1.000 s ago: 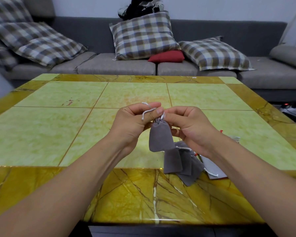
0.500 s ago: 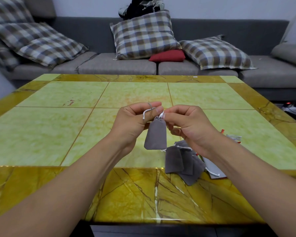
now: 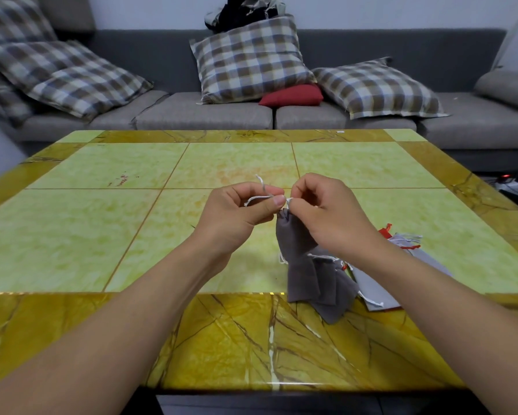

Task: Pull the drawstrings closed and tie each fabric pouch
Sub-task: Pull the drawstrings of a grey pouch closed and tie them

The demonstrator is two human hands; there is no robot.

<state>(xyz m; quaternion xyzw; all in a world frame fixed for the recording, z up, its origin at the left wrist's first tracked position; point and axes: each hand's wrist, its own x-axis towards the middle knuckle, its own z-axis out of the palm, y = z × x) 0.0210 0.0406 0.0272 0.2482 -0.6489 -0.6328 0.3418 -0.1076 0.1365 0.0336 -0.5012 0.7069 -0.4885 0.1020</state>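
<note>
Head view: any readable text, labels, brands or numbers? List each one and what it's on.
None readable.
The grey pouch held up by the left hand and right hand: plain fabric, no print or tag visible.
The pile of pouches on the table: no lettering visible; the red bits there look like cords, not labels.
Plaid cushions and sofa: pattern only, no text.

The grey pouch point(image 3: 293, 235) has swung rightward, its bottom now over the pouch pile point(image 3: 320, 283).
</note>
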